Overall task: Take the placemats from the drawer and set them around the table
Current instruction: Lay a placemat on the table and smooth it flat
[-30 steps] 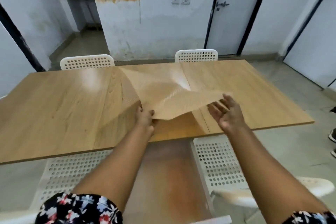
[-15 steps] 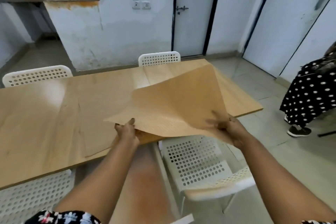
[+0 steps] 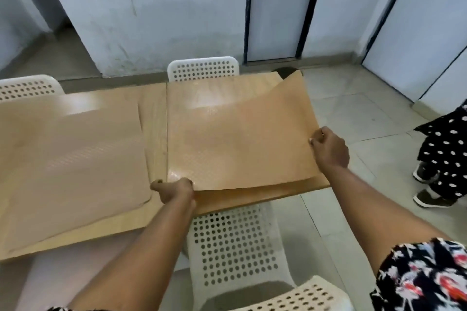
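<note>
A large tan placemat (image 3: pixel 240 134) lies over the right end of the wooden table (image 3: pixel 154 121), its far right corner curling up past the table's edge. My left hand (image 3: pixel 174 188) grips its near left corner at the table's front edge. My right hand (image 3: pixel 328 149) pinches its right edge, just beyond the table's right side. A second tan placemat (image 3: pixel 70 159) lies flat on the left part of the table, apart from the first by a strip of bare wood.
A white perforated chair (image 3: pixel 235 242) stands right below my arms at the table's front. Two more white chairs (image 3: pixel 203 68) (image 3: pixel 27 87) stand at the far side. A person in a dotted dress (image 3: pixel 444 154) stands on the floor at the right.
The placemat was lifted and bent in the air before; it has come down and spread over the table's right end. My right hand has shifted to its right edge. My view has turned right.
</note>
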